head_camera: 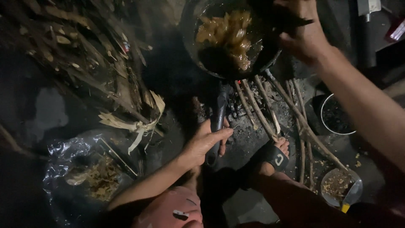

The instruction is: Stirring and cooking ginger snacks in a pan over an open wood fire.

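1. The left hand [206, 141] is closed around the long black handle [218, 122] of a dark frying pan [198, 50]; the fingers lie over the top of the handle and the thumb is tucked beside it.
2. The right hand [301, 33] is up at the pan's far rim, gripping a dark utensil [291, 19] whose end reaches over the food; its exact shape is lost in shadow.
3. The pan sits ahead of the left hand, over a fire of thin sticks [261, 109] that fan out between the 2 hands, with ash and a small red glow beneath.
4. Golden-brown food pieces [228, 31] fill the pan; they look glossy, so probably oily and soft.
5. Judged by its load and long handle, the pan will feel front-heavy, and its metal is likely hot, so the handle's near end, where the left hand already sits, is the sensible hold.
6. Just beyond the left hand's wrist side lies a clear plastic bag [71, 169]; a sandalled foot [276, 156] rests beside the stick ends.
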